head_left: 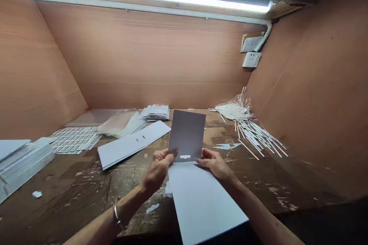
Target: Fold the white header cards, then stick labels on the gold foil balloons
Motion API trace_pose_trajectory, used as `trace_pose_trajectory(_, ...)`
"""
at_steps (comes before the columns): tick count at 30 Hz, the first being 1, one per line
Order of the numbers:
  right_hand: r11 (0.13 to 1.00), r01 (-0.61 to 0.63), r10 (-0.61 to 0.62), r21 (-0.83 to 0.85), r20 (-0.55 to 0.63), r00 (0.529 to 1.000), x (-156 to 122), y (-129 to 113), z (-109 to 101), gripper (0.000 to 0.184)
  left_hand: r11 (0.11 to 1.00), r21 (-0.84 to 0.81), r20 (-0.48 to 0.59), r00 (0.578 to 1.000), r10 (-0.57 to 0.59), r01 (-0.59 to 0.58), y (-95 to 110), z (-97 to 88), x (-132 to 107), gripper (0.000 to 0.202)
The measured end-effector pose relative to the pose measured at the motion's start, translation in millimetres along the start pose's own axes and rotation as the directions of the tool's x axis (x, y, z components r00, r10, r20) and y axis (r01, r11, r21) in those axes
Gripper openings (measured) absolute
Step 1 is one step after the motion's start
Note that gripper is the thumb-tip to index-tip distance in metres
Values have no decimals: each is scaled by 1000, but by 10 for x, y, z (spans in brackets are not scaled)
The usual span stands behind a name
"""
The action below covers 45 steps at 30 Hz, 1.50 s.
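White card panel juts past the front edge of the desk, its slotted grey panel raised above, left hand pinching the lower left corner and right hand the lower right. Brown surface runs rightward to white sticks by the back right corner; near the left edge lie printed sheets, their writing unreadable.

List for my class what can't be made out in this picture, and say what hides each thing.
All in the head view:
- Left hand and right hand: some fingers are hidden behind the grey panel.
- White panel: its near end is cut off by the bottom edge.
- Pale stack: cut off by the left edge.
- Printed sheets: print too small to read.
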State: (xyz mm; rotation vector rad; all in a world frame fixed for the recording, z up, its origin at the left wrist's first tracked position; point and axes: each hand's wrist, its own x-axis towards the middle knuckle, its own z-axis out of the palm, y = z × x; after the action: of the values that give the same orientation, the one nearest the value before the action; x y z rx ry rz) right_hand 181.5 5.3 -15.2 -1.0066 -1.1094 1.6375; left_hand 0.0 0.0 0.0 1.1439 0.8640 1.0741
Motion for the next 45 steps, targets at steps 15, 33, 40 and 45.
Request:
trace_pose_trajectory(15, 999, 22, -30, -48, -156, 987, 18, 63, 277, 9, 731, 594, -7, 906, 422, -336, -62, 142, -180, 28)
trace_pose_trajectory(33, 946, -73, 82, 315, -16, 996, 60, 171, 169, 35, 930, -350, -82, 986, -147, 110, 28, 163, -23, 33)
trace_pose_trajectory(40, 985, 41, -52, 169, 61, 997, 81, 213, 150, 42, 862, -471, -184, 935, -302, 186, -2, 177, -62, 24)
trace_pose_trajectory(45, 651, 339, -614, -679, -209, 761, 46, 237, 134, 60, 883, -439, -308, 896, -320, 164, -29, 189, -9, 20)
